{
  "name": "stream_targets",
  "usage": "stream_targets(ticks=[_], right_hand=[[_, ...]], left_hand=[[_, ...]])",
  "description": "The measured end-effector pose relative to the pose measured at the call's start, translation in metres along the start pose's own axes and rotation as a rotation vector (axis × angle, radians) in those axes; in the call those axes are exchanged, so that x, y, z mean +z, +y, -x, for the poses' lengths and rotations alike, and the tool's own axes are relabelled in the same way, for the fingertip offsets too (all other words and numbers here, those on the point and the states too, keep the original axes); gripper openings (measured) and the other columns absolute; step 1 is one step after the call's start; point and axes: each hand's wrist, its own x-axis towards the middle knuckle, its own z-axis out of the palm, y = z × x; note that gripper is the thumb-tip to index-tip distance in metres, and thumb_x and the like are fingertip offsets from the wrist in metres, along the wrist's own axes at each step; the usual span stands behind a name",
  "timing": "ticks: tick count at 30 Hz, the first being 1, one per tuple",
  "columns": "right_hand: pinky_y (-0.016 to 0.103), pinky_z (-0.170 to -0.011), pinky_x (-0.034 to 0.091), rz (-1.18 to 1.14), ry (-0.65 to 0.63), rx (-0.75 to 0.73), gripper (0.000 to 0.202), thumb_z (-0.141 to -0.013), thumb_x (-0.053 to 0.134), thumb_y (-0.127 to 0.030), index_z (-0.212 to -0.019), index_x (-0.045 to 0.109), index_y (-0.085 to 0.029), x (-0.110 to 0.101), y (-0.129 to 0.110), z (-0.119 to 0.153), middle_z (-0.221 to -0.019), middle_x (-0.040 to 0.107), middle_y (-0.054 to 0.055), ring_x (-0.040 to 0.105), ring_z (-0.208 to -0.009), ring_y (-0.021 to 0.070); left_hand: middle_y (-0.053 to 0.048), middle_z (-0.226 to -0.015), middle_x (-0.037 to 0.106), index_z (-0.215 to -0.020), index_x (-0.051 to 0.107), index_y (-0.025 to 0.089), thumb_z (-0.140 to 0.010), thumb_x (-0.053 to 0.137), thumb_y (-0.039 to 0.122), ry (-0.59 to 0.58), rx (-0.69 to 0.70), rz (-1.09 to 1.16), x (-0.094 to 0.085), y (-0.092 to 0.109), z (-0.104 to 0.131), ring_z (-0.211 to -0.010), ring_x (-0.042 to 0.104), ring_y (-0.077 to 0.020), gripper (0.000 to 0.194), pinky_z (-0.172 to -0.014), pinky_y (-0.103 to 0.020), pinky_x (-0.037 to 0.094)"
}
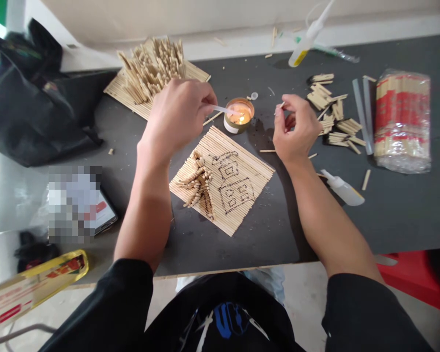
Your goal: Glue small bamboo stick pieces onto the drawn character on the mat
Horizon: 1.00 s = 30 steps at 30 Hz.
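Observation:
My left hand (185,105) pinches a translucent glue stick (222,109), its tip over the flame of a lit candle (234,128) in a small tin. On the right, my right hand (296,124) is closed in a pinch on a short wooden stick (281,105). Below and between both hands lies a square mat of wooden sticks (238,215) with dark outlines drawn on it. A cluster of glued stick pieces (198,181) rises from the mat's left part.
Bundled upright sticks (154,68) stand at the back left. Cut stick pieces (337,110), spare glue sticks (363,115) and a wrapped stick pack (403,120) lie right. Glue bottles (342,188) are nearby. A phone (104,210) and black bag (40,107) sit left.

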Motion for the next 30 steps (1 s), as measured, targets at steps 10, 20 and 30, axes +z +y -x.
stream_targets(ticks=[10, 20, 30], right_hand=[[0.043, -0.088, 0.058, -0.001, 0.012, -0.007, 0.049, -0.107, 0.031, -0.053, -0.13, 0.062, -0.023, 0.0018, 0.0029, 0.0017, -0.119, 0.068, 0.014, 0.07, -0.094, 0.0264], [0.044, -0.089, 0.058, -0.034, 0.024, -0.012, 0.048, -0.107, 0.031, -0.053, -0.13, 0.061, -0.022, 0.0028, 0.0046, 0.0021, -0.119, 0.068, 0.014, 0.07, -0.094, 0.0265], [0.046, -0.086, 0.057, -0.036, -0.005, 0.02, 0.049, -0.106, 0.031, -0.053, -0.131, 0.06, -0.022, 0.0014, 0.0023, 0.0009, -0.115, 0.068, 0.015, 0.07, -0.093, 0.0278]], left_hand=[[0.009, -0.104, 0.074, -0.095, 0.07, 0.053, -0.076, 0.049, 0.071, -0.036, -0.035, 0.058, -0.0028, 0.0014, -0.002, -0.113, 0.059, -0.0309, 0.034, -0.094, -0.06, 0.046], [0.004, -0.108, 0.073, -0.107, 0.073, 0.049, -0.088, 0.044, 0.051, 0.012, -0.017, -0.021, 0.0012, 0.0008, -0.0022, -0.104, 0.063, -0.0286, 0.034, -0.096, -0.053, 0.049], [0.004, -0.11, 0.072, -0.109, 0.073, 0.048, -0.089, 0.043, 0.05, 0.004, -0.021, -0.007, 0.0013, 0.001, -0.0025, -0.105, 0.062, -0.0281, 0.036, -0.098, -0.052, 0.048]])
